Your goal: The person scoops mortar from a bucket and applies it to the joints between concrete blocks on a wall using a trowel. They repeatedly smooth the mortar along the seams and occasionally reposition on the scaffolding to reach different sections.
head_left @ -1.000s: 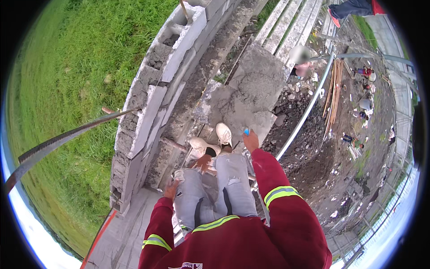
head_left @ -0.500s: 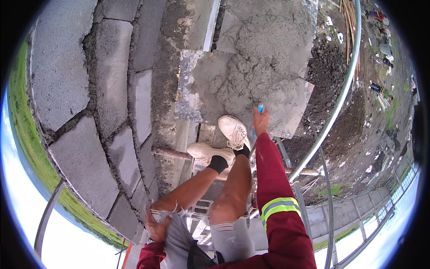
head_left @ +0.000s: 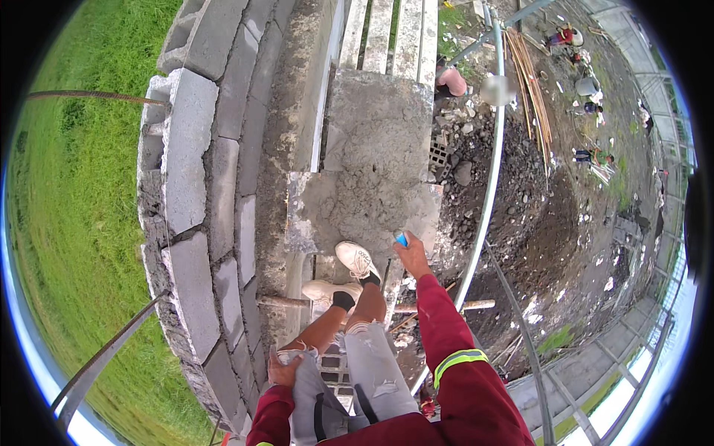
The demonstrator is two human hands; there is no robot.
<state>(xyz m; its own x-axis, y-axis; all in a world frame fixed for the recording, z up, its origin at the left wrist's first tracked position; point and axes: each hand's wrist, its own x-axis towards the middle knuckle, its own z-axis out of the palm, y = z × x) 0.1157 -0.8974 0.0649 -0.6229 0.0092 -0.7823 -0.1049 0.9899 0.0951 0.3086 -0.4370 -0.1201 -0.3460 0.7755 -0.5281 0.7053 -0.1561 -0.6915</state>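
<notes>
My right hand (head_left: 413, 256) is closed round a blue handle (head_left: 402, 239) at the near right edge of a board; the rest of that tool is hidden. Wet grey mortar (head_left: 372, 189) lies heaped over the board (head_left: 300, 215) and spreads onto a second one beyond it. My left hand (head_left: 284, 369) rests on my left thigh, thumb apart from the fingers, on the torn grey jeans (head_left: 309, 394). Just short of the mortar stand my pale shoes (head_left: 355, 258), the right one touching the board's near edge.
A concrete block wall (head_left: 186, 149) runs along my left, with grass beyond. Slats (head_left: 379, 33) extend past the mortar. On my right a metal pipe (head_left: 489, 171) rises beside rubble (head_left: 476, 201). Another person (head_left: 451, 80) is below at the far right, and several more people are farther off.
The view has drawn back and shows more of the wall, grass and slats. My right hand, still round the blue handle, has shifted toward the board's near edge. My left hand stays on my thigh.
</notes>
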